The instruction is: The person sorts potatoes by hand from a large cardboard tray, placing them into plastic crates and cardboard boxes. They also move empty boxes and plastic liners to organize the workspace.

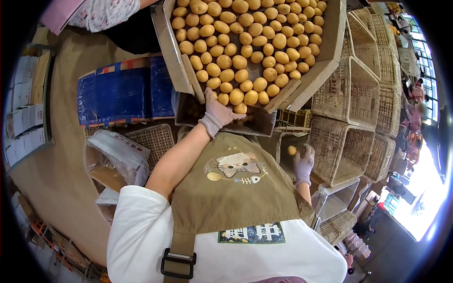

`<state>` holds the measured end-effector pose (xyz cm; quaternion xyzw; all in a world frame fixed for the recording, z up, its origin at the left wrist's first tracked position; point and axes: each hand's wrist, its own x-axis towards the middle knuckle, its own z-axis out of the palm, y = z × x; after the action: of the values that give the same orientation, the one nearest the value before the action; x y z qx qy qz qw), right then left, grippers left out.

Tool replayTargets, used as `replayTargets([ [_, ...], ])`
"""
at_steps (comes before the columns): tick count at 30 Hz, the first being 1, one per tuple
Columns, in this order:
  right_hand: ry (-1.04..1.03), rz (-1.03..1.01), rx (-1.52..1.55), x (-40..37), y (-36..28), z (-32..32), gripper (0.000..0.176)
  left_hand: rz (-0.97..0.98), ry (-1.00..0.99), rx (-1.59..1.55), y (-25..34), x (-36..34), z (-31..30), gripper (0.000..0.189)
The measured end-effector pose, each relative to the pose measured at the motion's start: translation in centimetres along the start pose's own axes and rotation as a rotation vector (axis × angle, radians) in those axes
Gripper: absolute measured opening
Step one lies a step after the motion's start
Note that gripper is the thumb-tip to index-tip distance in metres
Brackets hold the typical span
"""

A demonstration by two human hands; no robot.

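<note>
Many round yellow-orange fruits [239,62] lie on a sorting tray with raised wooden sides [309,87], crowding towards its narrow front opening. At that opening my left hand [218,113], in a pale glove, has its fingers and thumb spread. Its thumb is just below the frontmost fruit [240,108], and its fingertips reach the tray's left lip. Down to the right, my gloved right hand [304,164] is somewhat blurred, with fingers apart. A single fruit [292,150] shows just left of it, seemingly separate from the fingers, above a dark opening.
Below the tray's mouth stands a dark bin [255,123] with some fruits inside. Stacked plastic crates [340,148] rise on the right. To the left are a blue-covered box [115,92] and a crate with plastic wrapping [120,153]. Another person's patterned sleeve [101,14] is at upper left.
</note>
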<state>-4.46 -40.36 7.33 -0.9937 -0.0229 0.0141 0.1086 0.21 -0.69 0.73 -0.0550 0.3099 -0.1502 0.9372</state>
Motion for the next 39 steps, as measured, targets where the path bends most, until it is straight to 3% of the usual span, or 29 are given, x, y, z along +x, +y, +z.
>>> replayTargets([
  [2, 0.166, -0.241, 0.164, 5.0, -7.4, -1.8, 0.037, 0.015, -0.020, 0.013, 0.0, 0.0, -0.2, 0.096],
  [4, 0.158, -0.359, 0.404, 10.1, -16.9, -3.2, 0.041, 0.005, 0.002, 0.007, 0.0, 0.1, -0.6, 0.095],
  [5, 0.132, -0.442, 0.371, 12.8, -19.6, -2.3, 0.045, 0.004, 0.008, 0.002, 0.0, 0.3, -0.6, 0.094],
  [6, 0.266, -0.661, 0.326, 15.9, -23.6, -1.7, 0.045, -0.003, -0.008, -0.004, 0.0, 0.3, -0.7, 0.094],
  [8, 0.186, -0.822, 0.145, 21.5, -29.6, 0.2, 0.057, -0.004, -0.041, -0.021, 0.0, 0.2, -0.7, 0.093],
  [10, 0.194, -0.904, -0.179, 26.8, -33.7, 4.1, 0.065, 0.017, -0.005, 0.003, -0.1, -0.2, -0.4, 0.095],
  [13, -0.270, -0.609, -0.502, 29.0, -40.0, 2.3, 0.072, 0.056, -0.003, 0.019, -0.3, -0.1, -0.3, 0.097],
  [14, -0.176, -0.684, -0.497, 30.3, -39.3, 5.0, 0.066, 0.021, -0.075, -0.051, -0.1, 0.3, -1.0, 0.094],
  [16, -0.204, -0.562, -0.431, 30.2, -40.1, 4.9, 0.057, 0.078, 0.003, 0.026, -0.2, -0.1, -0.5, 0.093],
  [17, -0.280, -0.486, -0.364, 30.3, -40.3, 4.6, 0.058, 0.086, -0.017, 0.048, -0.1, -0.1, -0.2, 0.092],
  [18, -0.181, -0.623, -0.427, 30.1, -39.8, 4.5, 0.058, 0.090, -0.033, 0.071, -0.1, -0.4, 0.0, 0.092],
  [20, -0.245, -0.635, -0.409, 30.2, -39.2, 3.8, 0.061, 0.093, -0.031, 0.088, -0.3, -0.7, 0.0, 0.092],
  [23, -0.364, -0.552, -0.323, 30.0, -39.2, 2.8, 0.065, 0.079, 0.016, 0.039, -0.4, 0.1, -0.5, 0.094],
  [26, -0.374, -0.534, -0.435, 29.8, -39.4, 4.4, 0.057, 0.034, 0.053, 0.000, 0.0, 0.3, -0.6, 0.097],
  [29, -0.347, -0.482, -0.229, 30.3, -38.7, 5.7, 0.052, -0.019, -0.022, 0.013, 0.2, -0.3, 0.0, 0.100],
  [30, -0.324, -0.587, -0.202, 28.8, -38.1, 3.6, 0.050, 0.003, -0.026, 0.013, 0.2, -0.1, -0.5, 0.099],
  [34, 0.125, -0.637, 0.425, 23.2, -31.8, 1.1, 0.044, 0.019, -0.069, 0.014, 0.3, 0.1, -0.8, 0.090],
  [36, 0.374, -0.600, 0.477, 18.3, -26.4, -1.1, 0.041, 0.029, -0.156, 0.057, 0.5, -0.7, 0.1, 0.088],
  [37, 0.482, -0.616, 0.392, 16.1, -21.8, -1.0, 0.043, 0.030, -0.055, 0.017, 0.4, -0.9, 0.5, 0.089],
  [38, 0.479, -0.534, 0.371, 13.0, -17.9, -1.8, 0.042, 0.026, 0.046, -0.014, 0.2, -0.8, 0.6, 0.090],
  [39, 0.486, -0.453, 0.339, 10.1, -13.8, -1.6, 0.047, 0.006, 0.023, -0.028, 0.2, -0.7, 0.4, 0.092],
])
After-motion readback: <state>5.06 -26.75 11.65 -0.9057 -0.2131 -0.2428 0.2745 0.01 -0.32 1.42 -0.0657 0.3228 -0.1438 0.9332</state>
